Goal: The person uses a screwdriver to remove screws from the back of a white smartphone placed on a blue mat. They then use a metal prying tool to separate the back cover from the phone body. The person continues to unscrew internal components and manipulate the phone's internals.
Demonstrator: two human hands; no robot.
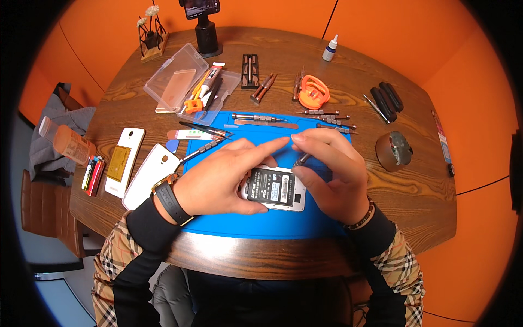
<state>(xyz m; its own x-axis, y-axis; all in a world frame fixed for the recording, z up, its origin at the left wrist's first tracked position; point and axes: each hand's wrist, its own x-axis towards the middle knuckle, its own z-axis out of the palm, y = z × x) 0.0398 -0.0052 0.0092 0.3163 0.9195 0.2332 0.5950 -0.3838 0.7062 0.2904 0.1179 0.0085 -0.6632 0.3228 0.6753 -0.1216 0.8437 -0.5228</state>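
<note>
Left hand (218,177) grips the open-backed phone (275,188) on the blue mat (218,226); right hand (346,177) pinches a screwdriver-like tool (301,159). Probably light, stiff and fragile inside, the phone is best held by its side edges.

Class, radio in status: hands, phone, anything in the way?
Left hand around left end of phone. Right hand holding metal tool, partly hidden. Phone opened, on blue mat. Silver screwdriver beyond, clear of phone.

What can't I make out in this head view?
- Opened phone's left end: head view, covered by the left hand.
- Most of the grey tool: head view, hidden by the right hand.
- Top of the screen on the black stand: head view, cut off by the upper edge.
</note>
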